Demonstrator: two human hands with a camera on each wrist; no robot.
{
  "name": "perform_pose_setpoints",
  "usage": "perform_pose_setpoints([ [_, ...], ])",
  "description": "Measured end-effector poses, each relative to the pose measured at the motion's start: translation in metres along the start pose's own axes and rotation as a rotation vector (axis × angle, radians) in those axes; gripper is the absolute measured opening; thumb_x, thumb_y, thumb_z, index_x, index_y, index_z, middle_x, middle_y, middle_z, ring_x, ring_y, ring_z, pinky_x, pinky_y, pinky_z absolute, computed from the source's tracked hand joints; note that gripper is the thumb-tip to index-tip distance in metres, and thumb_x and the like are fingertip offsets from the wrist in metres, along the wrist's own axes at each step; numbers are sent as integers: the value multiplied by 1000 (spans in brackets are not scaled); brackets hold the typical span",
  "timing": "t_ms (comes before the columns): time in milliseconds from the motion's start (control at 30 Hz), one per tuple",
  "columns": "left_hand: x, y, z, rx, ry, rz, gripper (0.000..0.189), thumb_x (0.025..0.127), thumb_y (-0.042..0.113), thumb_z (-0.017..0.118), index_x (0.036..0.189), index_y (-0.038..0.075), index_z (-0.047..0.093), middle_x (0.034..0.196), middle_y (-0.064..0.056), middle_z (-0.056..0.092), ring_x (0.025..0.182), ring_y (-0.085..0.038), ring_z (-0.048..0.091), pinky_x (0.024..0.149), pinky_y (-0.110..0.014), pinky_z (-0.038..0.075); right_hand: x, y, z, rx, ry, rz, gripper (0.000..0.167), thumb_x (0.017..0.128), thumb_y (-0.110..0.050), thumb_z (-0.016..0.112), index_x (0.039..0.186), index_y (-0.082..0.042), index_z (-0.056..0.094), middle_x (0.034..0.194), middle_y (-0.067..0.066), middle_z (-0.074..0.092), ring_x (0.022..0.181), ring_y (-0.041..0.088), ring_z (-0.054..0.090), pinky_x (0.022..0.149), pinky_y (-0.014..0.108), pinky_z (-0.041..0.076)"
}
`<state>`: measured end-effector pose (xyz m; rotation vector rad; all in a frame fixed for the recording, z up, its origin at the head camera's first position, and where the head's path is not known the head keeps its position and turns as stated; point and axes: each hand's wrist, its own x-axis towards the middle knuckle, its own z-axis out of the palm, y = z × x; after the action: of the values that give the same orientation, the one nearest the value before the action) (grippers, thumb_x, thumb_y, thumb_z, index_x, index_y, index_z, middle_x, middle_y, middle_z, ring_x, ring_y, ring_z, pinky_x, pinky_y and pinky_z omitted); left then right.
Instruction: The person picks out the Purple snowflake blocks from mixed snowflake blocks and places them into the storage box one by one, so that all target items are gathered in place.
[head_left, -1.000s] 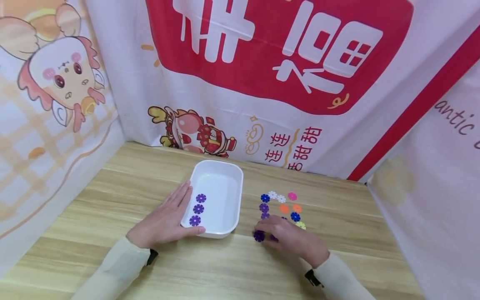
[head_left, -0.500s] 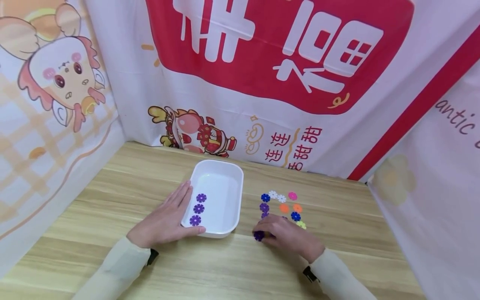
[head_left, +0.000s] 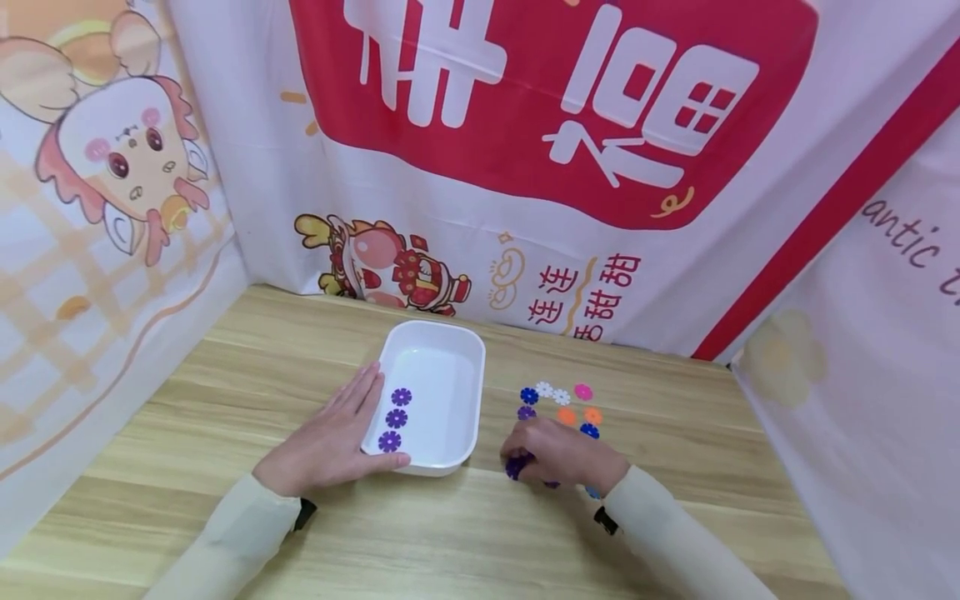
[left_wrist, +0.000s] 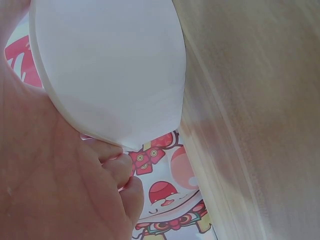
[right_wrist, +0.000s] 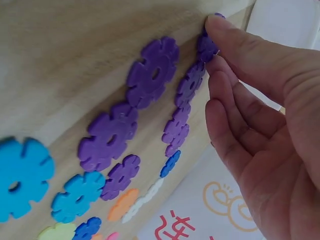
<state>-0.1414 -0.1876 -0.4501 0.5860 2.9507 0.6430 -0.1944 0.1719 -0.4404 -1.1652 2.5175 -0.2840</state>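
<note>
In the head view my left hand (head_left: 330,442) rests against the left side of a white plastic tray (head_left: 482,367), fingers stretched along its outer wall and thumb over the near rim. The left wrist view shows the palm (left_wrist: 55,170) beside the tray's wall (left_wrist: 110,75). Three purple snowflake discs (head_left: 397,411) lie in a row inside. To the right of the tray, my right hand (head_left: 558,450) pinches another purple snowflake disc (right_wrist: 206,46) between thumb and forefinger, low over the wooden table. More purple discs (right_wrist: 142,82) lie beside it, partly covered by the hand in the head view.
Beyond the right hand lie a dark blue disc (head_left: 528,396), white discs (head_left: 561,397), a pink disc (head_left: 583,392) and orange discs (head_left: 593,415). Light blue discs (right_wrist: 75,202) show in the right wrist view. Printed cloth (head_left: 480,192) hangs behind and on both sides of the wooden table (head_left: 420,542).
My right hand has shifted slightly left and away from me, its forearm swinging left, and a light blue disc now shows beside the wrist. My left hand and the tray stay in place.
</note>
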Motion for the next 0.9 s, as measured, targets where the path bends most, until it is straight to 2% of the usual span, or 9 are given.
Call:
perform_pose_setpoints([
  [267,-1,0,0,-7,6,2,128,88,84,58,168,-4,9,179,-19,-3,166,-40,7,134,-59,17,7,2,-2,24,-5,22,18,87,-24,88,102,-20,80,96,-11,72,90,0,61,83,17,59],
  [433,-1,0,0,-8,12,7,128,88,84,58,167,-4,10,178,-20,-2,166,-40,8,134,-59,17,3,7,0,96,27,25,7,93,-23,82,95,-23,76,90,-15,68,82,0,59,75,17,57],
  [533,-1,1,0,-10,10,6,128,88,83,59,167,-4,10,178,-20,-1,166,-40,8,134,-59,17,-1,11,1,124,56,4,3,96,-22,79,97,-20,77,93,-14,72,85,-2,62,77,17,58],
  [667,0,1,0,-10,8,4,127,88,83,59,167,-4,10,179,-19,-2,166,-40,8,134,-59,17,-6,16,-3,107,90,-7,7,98,-24,77,100,-17,78,96,-13,75,88,-2,64,82,19,60],
  [767,0,0,0,-5,9,6,127,88,83,59,167,-4,10,179,-19,-2,166,-40,8,134,-58,17,-8,18,-10,96,104,4,10,98,-25,77,98,-16,79,94,-13,74,86,-1,64,82,21,61],
  [900,0,0,1,-2,14,9,128,88,84,58,167,-5,11,178,-20,-1,166,-40,8,134,-58,17,-9,20,-22,85,115,16,3,98,-18,76,97,-15,77,95,-10,73,86,1,64,79,19,60],
])
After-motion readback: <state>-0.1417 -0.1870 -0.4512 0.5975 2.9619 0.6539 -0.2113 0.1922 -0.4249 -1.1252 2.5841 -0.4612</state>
